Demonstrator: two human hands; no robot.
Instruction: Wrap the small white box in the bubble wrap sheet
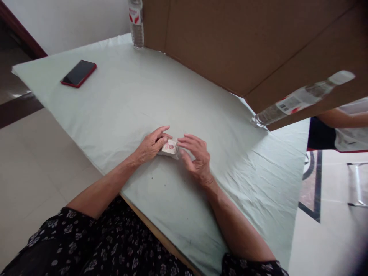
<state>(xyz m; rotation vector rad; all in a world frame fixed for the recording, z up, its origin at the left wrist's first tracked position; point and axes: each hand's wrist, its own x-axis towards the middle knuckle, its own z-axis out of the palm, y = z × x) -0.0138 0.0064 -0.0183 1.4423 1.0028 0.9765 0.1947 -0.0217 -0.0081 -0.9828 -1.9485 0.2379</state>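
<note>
Far left, a red-edged phone [78, 73] is being surrounded by bare cloth on the worktop [115, 107], loads of space. Behind, a bottle [136, 27] is being cut off up top. Near the front edge, a small white pack [170, 146] is being partly hidden by the left hand [151, 147], grip impossible to tell. Just beside it, the right hand [197, 157] is being held loosely curved, thumb and fingers apart; contact's unclear. Further right, another bottle [301, 99] is being backed by cardboard [230, 42], and somebody's arm [342, 118] is being cropped above pale floor [336, 237].
</note>
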